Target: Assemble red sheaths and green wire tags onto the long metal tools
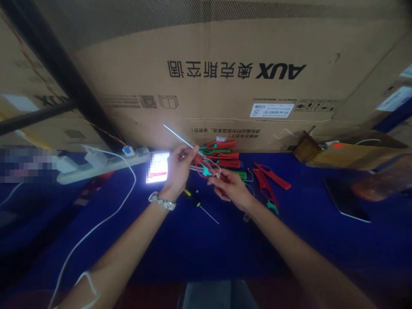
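Between my hands is a long-nosed gas lighter (184, 140) with a red handle, a green trigger piece and thin white wires. Its metal tube points up and left. My left hand (179, 169) pinches it where the tube meets the handle. The fingers of my right hand (233, 189) close on the handle's lower end and the wires there. Just behind, several red and green lighter bodies (227, 163) lie in a row, partly hidden by my hands. Red handle halves (265, 186) rest to the right, near a loose green trigger (272, 207). Below my hands lies a yellow-and-black screwdriver (193, 198).
A lit phone screen (157, 167) stands left of my hand, by a white power strip (106, 166) with a trailing cable. A big cardboard box (209, 98) walls off the back. Right lie a dark phone (346, 201), an opened carton (357, 154) and a blurred brown object (383, 184).
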A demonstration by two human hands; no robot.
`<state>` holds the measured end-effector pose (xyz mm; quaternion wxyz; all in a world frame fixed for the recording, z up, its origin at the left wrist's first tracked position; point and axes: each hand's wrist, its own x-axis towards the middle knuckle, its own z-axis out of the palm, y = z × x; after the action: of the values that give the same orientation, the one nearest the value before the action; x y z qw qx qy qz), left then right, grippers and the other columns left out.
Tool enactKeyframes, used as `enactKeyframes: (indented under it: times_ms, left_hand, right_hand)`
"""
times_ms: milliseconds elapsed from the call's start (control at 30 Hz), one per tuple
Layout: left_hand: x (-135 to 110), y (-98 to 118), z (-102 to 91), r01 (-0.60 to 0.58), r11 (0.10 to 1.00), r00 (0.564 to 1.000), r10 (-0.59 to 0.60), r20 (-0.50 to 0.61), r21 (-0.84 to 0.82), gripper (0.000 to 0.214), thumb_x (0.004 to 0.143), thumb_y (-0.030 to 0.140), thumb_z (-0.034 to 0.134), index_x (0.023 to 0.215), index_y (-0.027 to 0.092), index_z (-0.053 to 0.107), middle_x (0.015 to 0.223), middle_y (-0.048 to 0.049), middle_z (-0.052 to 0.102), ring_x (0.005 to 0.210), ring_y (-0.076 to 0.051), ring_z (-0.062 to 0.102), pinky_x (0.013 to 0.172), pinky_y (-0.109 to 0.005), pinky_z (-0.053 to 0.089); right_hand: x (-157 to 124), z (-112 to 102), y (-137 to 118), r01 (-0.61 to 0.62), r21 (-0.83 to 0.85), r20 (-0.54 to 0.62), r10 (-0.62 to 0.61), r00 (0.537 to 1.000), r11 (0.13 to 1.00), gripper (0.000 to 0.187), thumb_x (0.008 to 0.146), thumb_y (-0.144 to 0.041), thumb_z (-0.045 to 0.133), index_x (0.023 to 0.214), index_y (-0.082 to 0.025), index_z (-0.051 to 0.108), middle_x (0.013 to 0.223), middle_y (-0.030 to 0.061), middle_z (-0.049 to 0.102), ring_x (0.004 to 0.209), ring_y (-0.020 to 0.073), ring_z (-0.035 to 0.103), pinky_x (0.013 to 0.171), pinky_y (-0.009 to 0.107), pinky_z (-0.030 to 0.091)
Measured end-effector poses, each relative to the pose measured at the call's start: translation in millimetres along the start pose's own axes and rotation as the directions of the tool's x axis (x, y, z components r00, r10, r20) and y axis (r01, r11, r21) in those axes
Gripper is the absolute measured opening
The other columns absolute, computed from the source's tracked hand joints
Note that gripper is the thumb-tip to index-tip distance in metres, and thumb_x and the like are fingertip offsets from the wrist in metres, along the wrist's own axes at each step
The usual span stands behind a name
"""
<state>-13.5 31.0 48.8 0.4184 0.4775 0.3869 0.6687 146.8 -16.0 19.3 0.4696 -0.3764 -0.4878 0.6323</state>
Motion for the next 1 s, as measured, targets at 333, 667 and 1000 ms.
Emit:
enactKeyframes:
  times_ms: [333,667,1000]
  left_hand:
    - [1,-11,2.1,0.085,0.995,0.996,-0.084,0.019,-0.048,0.029,0.07,0.041,0.082,0.086,0.02,0.071,0.076,0.0004,0.068,0.062,-0.012,0.061,0.053,-0.023,0.05]
    - [1,-16,-1.5,0.156,0.982,0.978,-0.168,0.126,0.102,0.039,0.072,0.056,0.077,0.069,0.018,0.069,0.063,0.0005,0.064,0.054,-0.013,0.057,0.052,-0.026,0.051]
    - [-14,-6,-8.2,0.348,0.924,0.887,-0.379,0.264,0.159,0.039,0.078,0.054,0.074,0.071,0.016,0.072,0.072,-0.0076,0.07,0.061,-0.016,0.067,0.055,-0.027,0.058]
  right_hand:
    - [1,-2,2,0.018,0.018,-0.012,-0.018,1.0,1.0,0.04,0.071,-0.044,0.081,0.092,-0.019,0.057,0.082,-0.0009,0.067,0.041,0.0039,0.046,0.03,0.017,0.022]
    - [1,0,5,0.005,0.009,-0.021,-0.005,1.0,1.0,0.042,0.07,-0.045,0.081,0.093,-0.021,0.057,0.079,-0.0022,0.066,0.043,0.0045,0.046,0.031,0.017,0.022]
    - [-1,1,3,-0.046,0.051,-0.055,0.048,0.997,0.998,0.041,0.068,-0.043,0.083,0.089,-0.019,0.057,0.08,-0.0014,0.065,0.045,0.0046,0.048,0.033,0.016,0.021]
